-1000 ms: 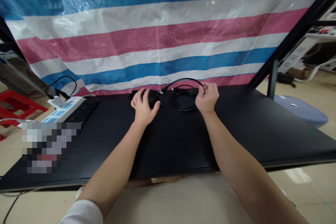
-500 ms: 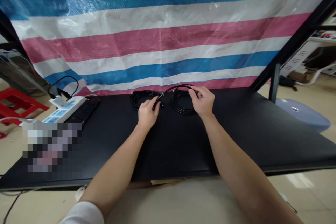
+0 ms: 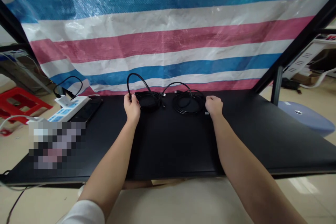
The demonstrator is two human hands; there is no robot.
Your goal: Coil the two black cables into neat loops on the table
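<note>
Left of the frame's middle, the left hand (image 3: pixel 132 107) keeps a narrow grip on a black cable (image 3: pixel 139 76), which loops up and down to the left coil (image 3: pixel 152 94) on the counter (image 3: pixel 170 147). Right of the middle, the right hand (image 3: pixel 214 105) is curled beside the right coil (image 3: pixel 183 112), a pale plug (image 3: pixel 207 113) just below it; I cannot tell whether that grip holds anything. Towards the left edge lies a white power strip (image 3: pixel 63 112).

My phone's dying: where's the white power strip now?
In the head view, the white power strip lies at the left end of the black table, beside what looks like a black smartphone.
</note>
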